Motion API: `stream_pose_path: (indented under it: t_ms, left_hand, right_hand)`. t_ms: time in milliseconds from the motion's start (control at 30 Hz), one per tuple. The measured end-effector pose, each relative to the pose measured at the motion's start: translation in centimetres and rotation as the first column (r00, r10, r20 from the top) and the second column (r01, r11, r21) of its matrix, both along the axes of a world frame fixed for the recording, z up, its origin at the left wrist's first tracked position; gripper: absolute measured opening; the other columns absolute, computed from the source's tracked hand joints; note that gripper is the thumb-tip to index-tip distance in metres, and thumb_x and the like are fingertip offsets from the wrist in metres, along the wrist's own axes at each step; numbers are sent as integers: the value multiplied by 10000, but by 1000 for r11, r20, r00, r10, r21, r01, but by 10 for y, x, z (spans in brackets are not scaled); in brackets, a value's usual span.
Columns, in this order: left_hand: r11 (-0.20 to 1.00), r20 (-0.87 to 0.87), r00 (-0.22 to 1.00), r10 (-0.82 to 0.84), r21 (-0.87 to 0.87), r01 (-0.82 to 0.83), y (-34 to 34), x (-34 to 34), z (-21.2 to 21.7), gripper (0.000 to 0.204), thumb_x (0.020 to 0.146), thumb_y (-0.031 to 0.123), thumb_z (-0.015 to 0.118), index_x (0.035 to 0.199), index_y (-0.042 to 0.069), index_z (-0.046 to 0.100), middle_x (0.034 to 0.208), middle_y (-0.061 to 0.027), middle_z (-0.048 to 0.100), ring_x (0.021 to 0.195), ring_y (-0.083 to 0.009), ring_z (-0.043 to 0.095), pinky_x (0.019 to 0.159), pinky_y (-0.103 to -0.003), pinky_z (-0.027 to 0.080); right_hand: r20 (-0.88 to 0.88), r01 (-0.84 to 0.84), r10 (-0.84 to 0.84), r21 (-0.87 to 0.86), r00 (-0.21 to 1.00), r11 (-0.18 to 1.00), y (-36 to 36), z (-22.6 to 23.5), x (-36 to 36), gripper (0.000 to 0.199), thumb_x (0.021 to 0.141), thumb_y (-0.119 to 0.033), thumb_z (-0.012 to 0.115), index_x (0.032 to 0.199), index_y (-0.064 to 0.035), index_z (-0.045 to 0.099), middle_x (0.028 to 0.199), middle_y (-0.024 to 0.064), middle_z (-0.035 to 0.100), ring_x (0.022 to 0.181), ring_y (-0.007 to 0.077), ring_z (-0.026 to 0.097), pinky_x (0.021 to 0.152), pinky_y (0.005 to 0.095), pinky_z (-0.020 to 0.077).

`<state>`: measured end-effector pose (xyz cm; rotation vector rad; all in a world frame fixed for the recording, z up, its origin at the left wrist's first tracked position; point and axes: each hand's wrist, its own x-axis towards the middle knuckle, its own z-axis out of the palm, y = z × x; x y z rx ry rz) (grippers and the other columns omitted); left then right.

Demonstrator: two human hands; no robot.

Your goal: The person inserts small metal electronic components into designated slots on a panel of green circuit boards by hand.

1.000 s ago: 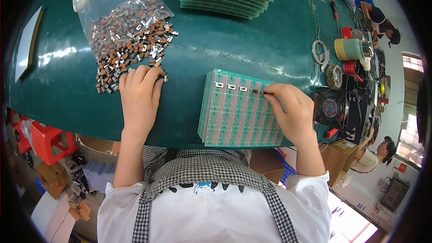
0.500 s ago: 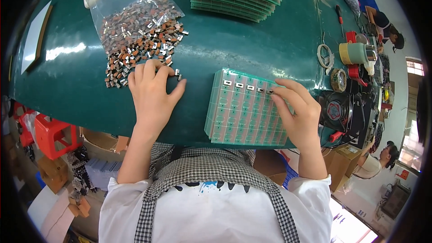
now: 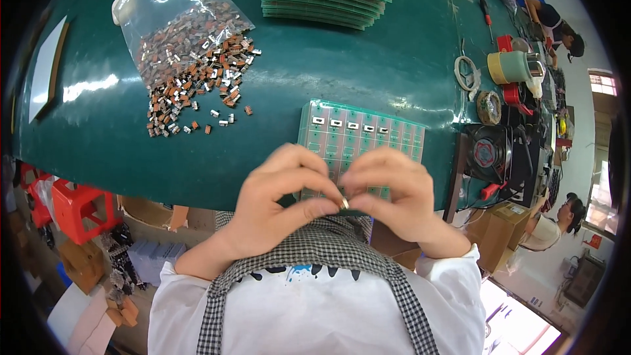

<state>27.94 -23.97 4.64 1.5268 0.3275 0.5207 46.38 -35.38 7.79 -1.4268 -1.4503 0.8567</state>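
Note:
Over the near edge of a green circuit board panel point(image 3: 411, 148), my left hand point(image 3: 279, 200) and my right hand point(image 3: 394, 194) meet fingertip to fingertip. A small, shiny slide switch point(image 3: 344, 204) sits pinched between them, partly hidden and slightly blurred. The fingers of both hands are closed on it. Several silver slide switches with dark middles point(image 3: 353, 125) stand in a row along the panel's far edge, filling its left part. To the left, a pile of loose slide switches point(image 3: 174, 92) spills from a clear plastic bag point(image 3: 164, 0).
A tall stack of circuit board panels point(image 3: 322, 0) stands at the far middle of the green table point(image 3: 276, 92). Along the right lie a screwdriver point(image 3: 486, 16), tape rolls point(image 3: 488, 106) and a small fan point(image 3: 488, 152). Two people are farther right. A red stool point(image 3: 82, 207) stands at lower left.
My left hand has moved from the switch pile to the near side of the panel. My right hand has left the row of switches and come down to meet it around a switch.

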Motion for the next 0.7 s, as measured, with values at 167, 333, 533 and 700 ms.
stream_pose_path:
  t_ms: [167,333,533,700]
  left_hand:
    - [960,74,989,-124,-244,139,-7,7,-1,126,790,26,737,913,37,707,951,-47,589,860,-148,570,726,-265,461]
    - [948,76,987,-143,-275,158,-10,11,-3,112,809,11,714,919,28,698,966,-50,593,862,-144,581,720,-263,468]
    - [779,283,953,-112,-570,261,-19,12,-5,81,922,-29,580,999,-44,597,994,-89,593,889,-120,601,772,-263,516]
    - [686,310,944,-113,-663,300,-21,14,-8,105,945,-27,546,1045,-43,572,1033,-83,592,957,-129,611,829,-272,528]
  right_hand:
    - [-122,56,-46,74,991,996,-16,-9,-7,244,713,2,786,945,-44,728,980,99,640,847,182,629,689,286,518]
    - [-168,66,-33,193,985,979,-22,-14,-14,195,697,-21,808,872,-50,727,981,97,629,834,184,626,699,274,513]
    - [186,66,-157,419,970,906,-20,-11,-21,297,673,-22,808,946,8,693,973,142,637,772,225,649,632,283,534]
    - [418,-63,-189,520,888,852,-20,-10,-15,304,624,-8,757,920,35,700,881,151,665,743,246,665,571,295,554]
